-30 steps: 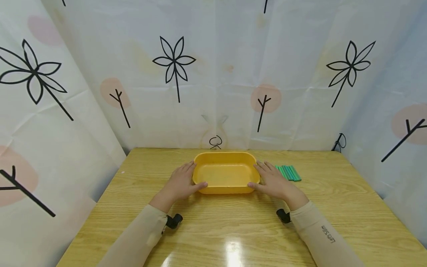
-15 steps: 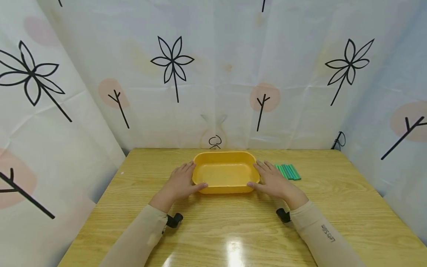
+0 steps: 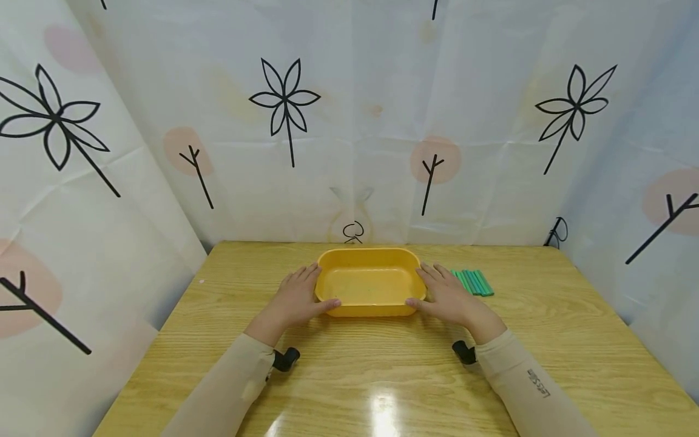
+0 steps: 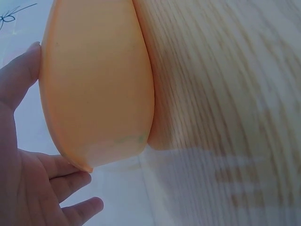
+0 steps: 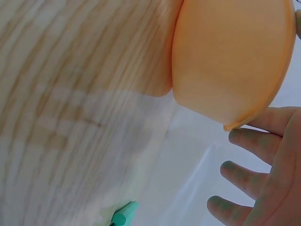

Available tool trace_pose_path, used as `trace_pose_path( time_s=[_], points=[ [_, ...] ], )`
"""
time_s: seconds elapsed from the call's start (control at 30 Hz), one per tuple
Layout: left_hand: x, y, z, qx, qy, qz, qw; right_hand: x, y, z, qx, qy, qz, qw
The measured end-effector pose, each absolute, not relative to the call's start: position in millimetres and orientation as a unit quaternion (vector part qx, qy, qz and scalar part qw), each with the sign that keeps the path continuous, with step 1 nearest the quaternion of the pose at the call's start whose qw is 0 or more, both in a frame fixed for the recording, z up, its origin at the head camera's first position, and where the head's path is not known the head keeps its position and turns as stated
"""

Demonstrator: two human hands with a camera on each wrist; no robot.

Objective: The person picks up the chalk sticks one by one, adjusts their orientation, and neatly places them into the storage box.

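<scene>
Our left hand (image 3: 295, 297) holds the left end of the yellow tub (image 3: 372, 311), thumb on its near rim. The tub sits between our hands near the far edge of the surface (image 3: 377, 364), likely held at both ends for balance. Our right hand (image 3: 450, 298) mirrors that grip, green sticks (image 3: 475, 283) just beyond.

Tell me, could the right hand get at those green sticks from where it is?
Probably yes: the green sticks lie on the table close to the right hand, on its outer side, and I see nothing between them. It would likely need to leave the yellow tray it touches first.
</scene>
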State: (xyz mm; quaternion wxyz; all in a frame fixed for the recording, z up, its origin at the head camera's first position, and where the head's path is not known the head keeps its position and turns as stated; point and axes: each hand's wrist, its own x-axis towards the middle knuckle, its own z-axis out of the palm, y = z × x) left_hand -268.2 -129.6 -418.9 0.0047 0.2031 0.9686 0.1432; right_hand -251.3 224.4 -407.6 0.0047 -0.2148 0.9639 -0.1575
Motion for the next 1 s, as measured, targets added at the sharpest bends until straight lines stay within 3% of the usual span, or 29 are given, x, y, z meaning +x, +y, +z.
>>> trace_pose_path(
  time_s=[0.5, 1.0],
  points=[
    [-269, -130, -418, 0.200, 0.968, 0.148, 0.012, -240, 238, -390, -0.201, 0.955, -0.218, 0.009],
    [-269, -131, -422, 0.202, 0.967, 0.153, 0.009, -244, 272, -387, -0.186, 0.947, -0.255, -0.054]
  ],
)
